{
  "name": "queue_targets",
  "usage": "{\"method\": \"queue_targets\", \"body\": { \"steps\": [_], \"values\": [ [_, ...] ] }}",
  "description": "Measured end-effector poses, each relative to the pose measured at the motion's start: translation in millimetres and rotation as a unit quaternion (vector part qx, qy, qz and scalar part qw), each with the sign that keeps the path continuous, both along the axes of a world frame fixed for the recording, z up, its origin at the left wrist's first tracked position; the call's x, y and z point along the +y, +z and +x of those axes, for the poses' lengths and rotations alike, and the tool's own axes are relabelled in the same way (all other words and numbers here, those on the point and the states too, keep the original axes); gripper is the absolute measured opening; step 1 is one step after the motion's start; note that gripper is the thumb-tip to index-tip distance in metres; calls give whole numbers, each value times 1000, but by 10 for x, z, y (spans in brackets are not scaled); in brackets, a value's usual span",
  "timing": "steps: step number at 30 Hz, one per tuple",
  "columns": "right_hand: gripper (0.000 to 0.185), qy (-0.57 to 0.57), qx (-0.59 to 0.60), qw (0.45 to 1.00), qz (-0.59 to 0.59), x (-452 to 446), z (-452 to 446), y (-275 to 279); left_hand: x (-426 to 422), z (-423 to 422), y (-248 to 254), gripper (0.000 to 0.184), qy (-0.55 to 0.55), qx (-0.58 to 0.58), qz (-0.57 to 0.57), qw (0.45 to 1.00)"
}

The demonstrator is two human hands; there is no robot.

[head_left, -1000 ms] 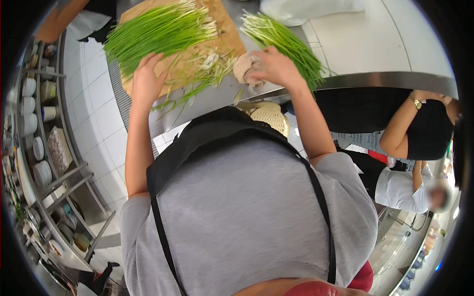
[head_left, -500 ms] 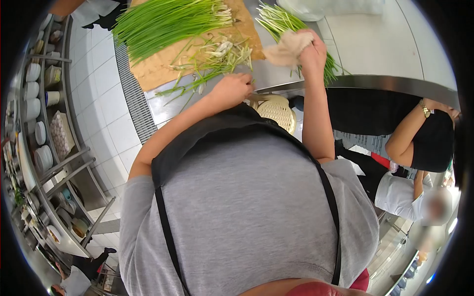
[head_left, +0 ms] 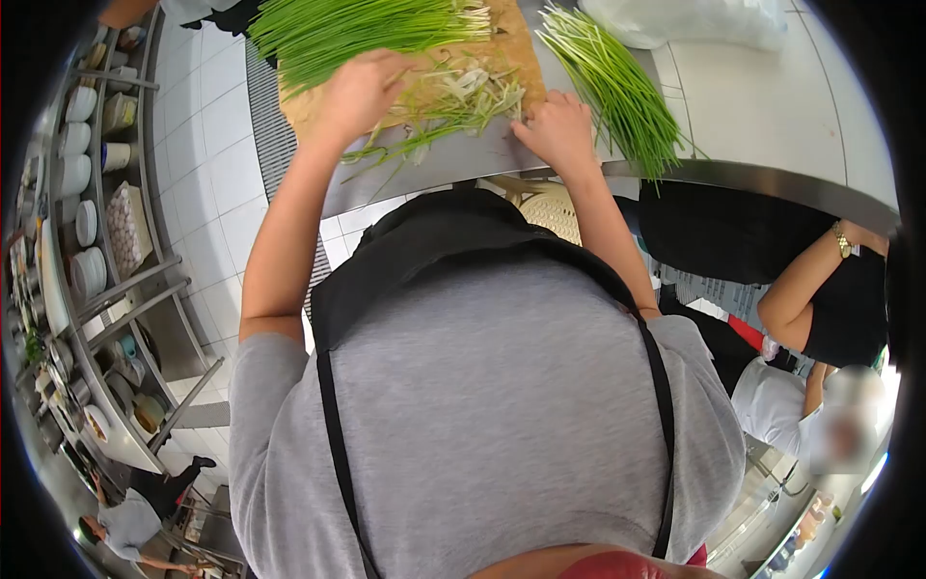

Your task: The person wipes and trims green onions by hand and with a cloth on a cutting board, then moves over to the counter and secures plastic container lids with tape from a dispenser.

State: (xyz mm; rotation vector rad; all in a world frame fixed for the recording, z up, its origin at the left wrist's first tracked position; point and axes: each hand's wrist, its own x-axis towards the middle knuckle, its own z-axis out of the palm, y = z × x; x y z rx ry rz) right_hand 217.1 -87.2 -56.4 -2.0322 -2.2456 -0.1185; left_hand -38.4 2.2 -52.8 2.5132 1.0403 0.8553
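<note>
My left hand (head_left: 362, 96) is over the lower edge of a large bundle of long green stalks (head_left: 357, 39) on a brown board (head_left: 533, 63). Its thumb and fingers are apart, with nothing seen in them. Loose trimmings (head_left: 473, 92) lie on the board between my hands and spill onto the metal counter (head_left: 424, 179). My right hand (head_left: 561, 133) rests at the board's lower right corner, thumb and fingers apart and apparently holding nothing. Just right of it is a second bundle of green stalks (head_left: 617, 92) with pale ends.
A filled clear plastic bag (head_left: 690, 21) lies beyond the right bundle. Under the counter edge is a woven stool (head_left: 552, 214). A person's arm with a watch (head_left: 810, 280) is at the right. Shelves with bowls (head_left: 87, 275) stand left. Other people are in the background.
My left hand has moved up and left from the counter edge to the large bundle. My right hand has come down to the board's corner; the cloth it held is no longer visible.
</note>
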Motion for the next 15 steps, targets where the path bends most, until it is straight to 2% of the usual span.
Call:
{"method": "queue_targets", "body": {
  "steps": [1,4,5,7,8,11,14,15],
  "values": [
    [15,4,8,1000,5,37,22,-110,46,-101,40,20,25,-2,6,1000],
    [15,3,25,1000,11,102,-24,-194,-131,-364,129,15,113,-50,-85,989],
    [15,-2,28,1000,12,116,-43,-188,-213,-396,113,14,100,-45,-113,988],
    [14,-1,139,988,67,190,-43,-147,-402,-407,13,13,76,-40,-167,982],
    [14,1,194,977,93,237,-49,-120,-498,-356,-10,12,55,-28,-147,987],
    [13,46,204,966,154,335,-162,-26,-685,-178,-127,11,27,49,-40,998],
    [15,234,262,935,41,280,-335,-64,-706,-116,-190,8,53,53,-56,996],
    [14,254,227,939,50,249,-403,-79,-700,-111,-188,8,64,44,-57,995]
  ]
}}
